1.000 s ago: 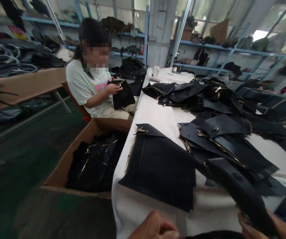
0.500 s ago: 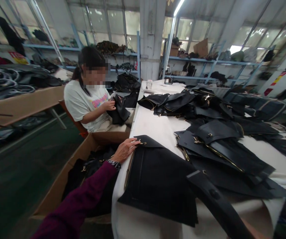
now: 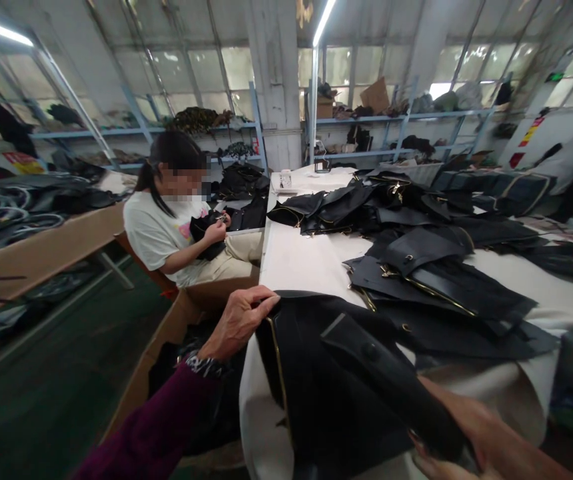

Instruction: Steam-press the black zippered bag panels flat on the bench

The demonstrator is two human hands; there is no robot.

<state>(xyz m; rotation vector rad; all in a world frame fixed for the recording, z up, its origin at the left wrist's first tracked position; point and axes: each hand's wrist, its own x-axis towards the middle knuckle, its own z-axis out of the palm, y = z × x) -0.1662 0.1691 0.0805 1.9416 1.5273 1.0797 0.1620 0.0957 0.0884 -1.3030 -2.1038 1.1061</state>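
My left hand (image 3: 241, 319) pinches the upper left corner of a black leather-like panel (image 3: 316, 387). A gold zipper (image 3: 279, 373) runs down the panel's left side, and the lifted corner stands off the table. My right hand (image 3: 471, 427) is wrapped round a long black tool (image 3: 391, 373) with a flat, squared end and a round button-like spot; its exact kind is unclear. That tool lies over the panel in view, and I cannot tell whether they touch. Part of my right hand is behind the tool.
Black zippered pieces (image 3: 431, 273) are piled on the white-covered table (image 3: 306, 260). A cardboard box (image 3: 141, 373) with black pieces stands by the table's left edge. A seated co-worker (image 3: 166, 220) handles a black piece. Blue shelves (image 3: 356, 120) line the back wall.
My left hand has raised the panel's corner, and the zippered side now shows. The long black tool has moved left over the panel, bringing my right hand further into view.
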